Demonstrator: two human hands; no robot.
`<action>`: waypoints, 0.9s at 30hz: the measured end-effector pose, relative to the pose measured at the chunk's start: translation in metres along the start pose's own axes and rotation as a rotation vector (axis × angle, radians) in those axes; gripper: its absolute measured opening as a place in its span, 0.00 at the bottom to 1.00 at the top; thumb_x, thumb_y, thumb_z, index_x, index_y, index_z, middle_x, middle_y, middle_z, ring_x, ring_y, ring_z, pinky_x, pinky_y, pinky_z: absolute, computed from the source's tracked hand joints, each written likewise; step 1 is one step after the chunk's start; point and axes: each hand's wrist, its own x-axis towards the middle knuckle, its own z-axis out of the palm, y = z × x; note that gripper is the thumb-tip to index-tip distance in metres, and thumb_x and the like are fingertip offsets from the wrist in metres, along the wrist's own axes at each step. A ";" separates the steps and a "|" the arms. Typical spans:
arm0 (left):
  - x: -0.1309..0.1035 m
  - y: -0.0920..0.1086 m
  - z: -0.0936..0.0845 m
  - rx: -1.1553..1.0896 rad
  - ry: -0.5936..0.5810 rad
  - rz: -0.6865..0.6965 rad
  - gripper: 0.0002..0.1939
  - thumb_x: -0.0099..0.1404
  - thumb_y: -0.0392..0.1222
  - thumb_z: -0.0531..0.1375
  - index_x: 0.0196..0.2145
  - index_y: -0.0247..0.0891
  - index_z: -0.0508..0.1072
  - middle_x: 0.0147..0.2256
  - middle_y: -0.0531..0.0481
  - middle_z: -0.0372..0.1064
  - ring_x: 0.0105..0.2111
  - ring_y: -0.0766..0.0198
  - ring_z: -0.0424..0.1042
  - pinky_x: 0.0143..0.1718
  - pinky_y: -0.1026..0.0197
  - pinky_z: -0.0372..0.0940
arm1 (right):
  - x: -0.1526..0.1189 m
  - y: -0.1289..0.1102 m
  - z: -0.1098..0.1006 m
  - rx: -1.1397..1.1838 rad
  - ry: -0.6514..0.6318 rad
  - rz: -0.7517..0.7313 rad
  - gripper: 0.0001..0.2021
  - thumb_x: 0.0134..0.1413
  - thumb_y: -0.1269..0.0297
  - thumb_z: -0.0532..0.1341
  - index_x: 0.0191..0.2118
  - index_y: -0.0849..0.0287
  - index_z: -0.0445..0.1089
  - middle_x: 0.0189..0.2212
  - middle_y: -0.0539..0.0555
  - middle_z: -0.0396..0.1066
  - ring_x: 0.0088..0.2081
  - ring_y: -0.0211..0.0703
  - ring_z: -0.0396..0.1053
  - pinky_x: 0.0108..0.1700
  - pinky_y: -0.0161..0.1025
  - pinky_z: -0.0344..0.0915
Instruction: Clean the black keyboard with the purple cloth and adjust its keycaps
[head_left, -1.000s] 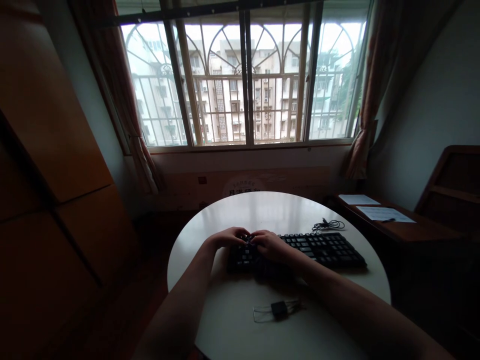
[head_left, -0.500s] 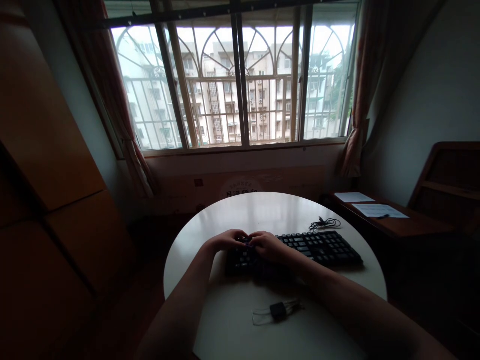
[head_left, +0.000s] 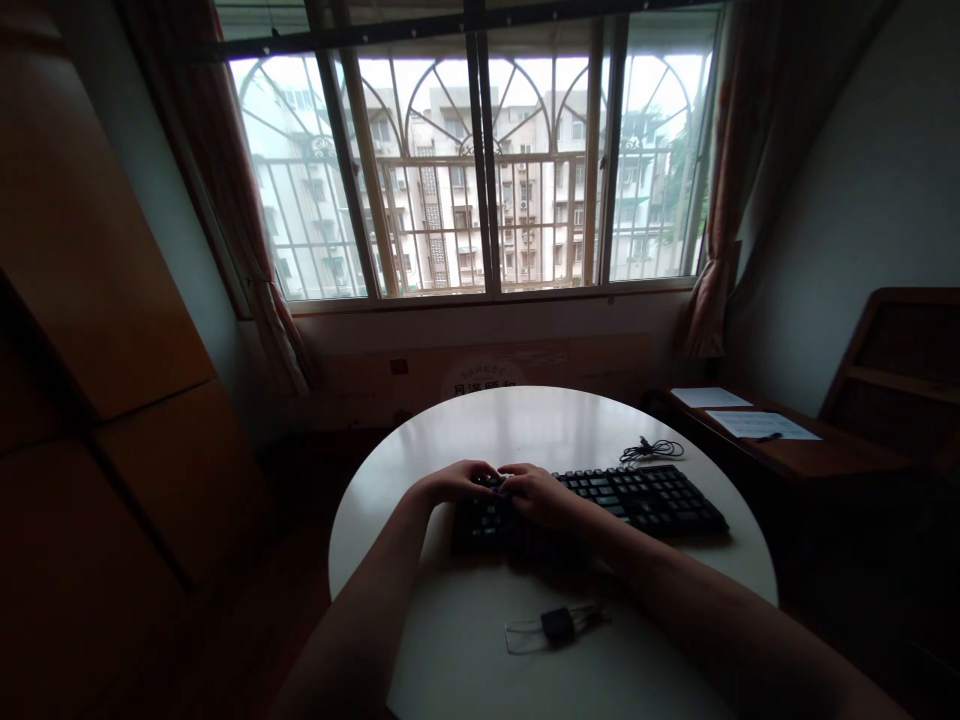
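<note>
A black keyboard (head_left: 645,500) lies at a slant across the round table. Over its left part my left hand (head_left: 461,482) is bent, thumb and fingers drawn together. Beside it my right hand (head_left: 534,492) rests low on the keys, its fingers curled in to meet the left fingertips. Between the fingertips there is a small spot of purple, too small and dark to name. Closer to me lies a small black block with thin metal wires at both ends (head_left: 557,626), which looks like a wire keycap puller.
The white round table (head_left: 442,640) has a coiled black cable (head_left: 651,450) behind the keyboard. To the right, a brown wooden surface (head_left: 832,455) bears paper sheets (head_left: 763,425) and a pen. A wooden cabinet (head_left: 150,400) stands left; a barred window (head_left: 480,180) is ahead.
The view has shifted very slightly. Both hands stay at the same spot on the keyboard, with barely any finger movement.
</note>
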 end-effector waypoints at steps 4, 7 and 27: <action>0.000 -0.001 0.001 -0.009 0.018 -0.006 0.27 0.52 0.49 0.69 0.47 0.36 0.74 0.41 0.46 0.74 0.43 0.55 0.72 0.44 0.57 0.65 | 0.000 0.001 0.002 -0.009 -0.003 -0.011 0.21 0.48 0.74 0.57 0.47 0.51 0.77 0.55 0.53 0.70 0.57 0.52 0.66 0.59 0.49 0.61; 0.000 -0.002 0.000 -0.018 0.022 -0.003 0.26 0.51 0.49 0.69 0.47 0.36 0.74 0.41 0.46 0.74 0.43 0.55 0.72 0.44 0.57 0.65 | -0.001 0.002 0.002 0.007 0.004 -0.013 0.21 0.49 0.74 0.57 0.47 0.51 0.77 0.56 0.53 0.69 0.57 0.51 0.66 0.59 0.48 0.61; -0.003 0.000 -0.002 -0.078 -0.035 0.004 0.27 0.51 0.47 0.70 0.48 0.36 0.73 0.45 0.43 0.73 0.45 0.53 0.71 0.47 0.55 0.65 | -0.003 0.001 0.000 0.016 -0.017 0.021 0.20 0.49 0.73 0.59 0.48 0.52 0.77 0.60 0.56 0.64 0.61 0.54 0.61 0.61 0.49 0.58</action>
